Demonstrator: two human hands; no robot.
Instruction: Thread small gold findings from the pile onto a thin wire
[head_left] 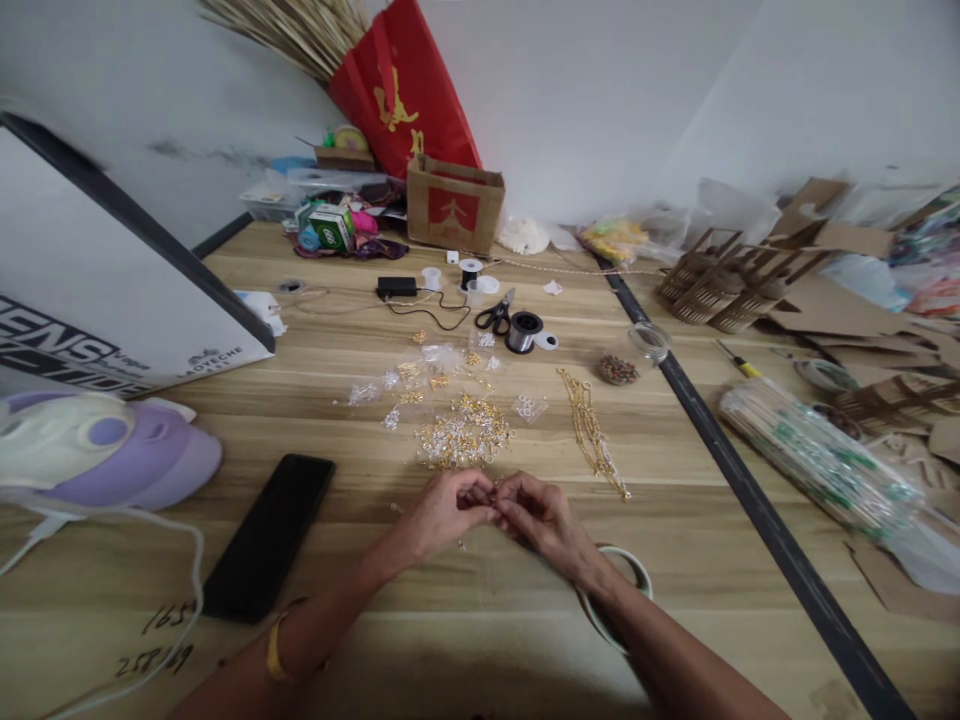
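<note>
My left hand (pixel 444 512) and my right hand (pixel 541 520) meet at the fingertips over the wooden table. Both hands are closed in a pinch; the tiny piece between the fingers is too small and covered to name. Just beyond them lies a loose pile of gold and silver jewelry findings (pixel 465 432). To the right of the pile rest several gold chains (pixel 589 430). Under my right forearm lies a roll of tape (pixel 637 572), partly hidden. A small silver bit (pixel 461 546) sits on the table below my left hand.
A black phone (pixel 268 538) and a purple-white device (pixel 112 450) with a cable are at left. Beyond the findings are scissors (pixel 495 312), a wire spool (pixel 523 332) and a dish of beads (pixel 618 369). Wrapped sticks (pixel 817 455) lie at right.
</note>
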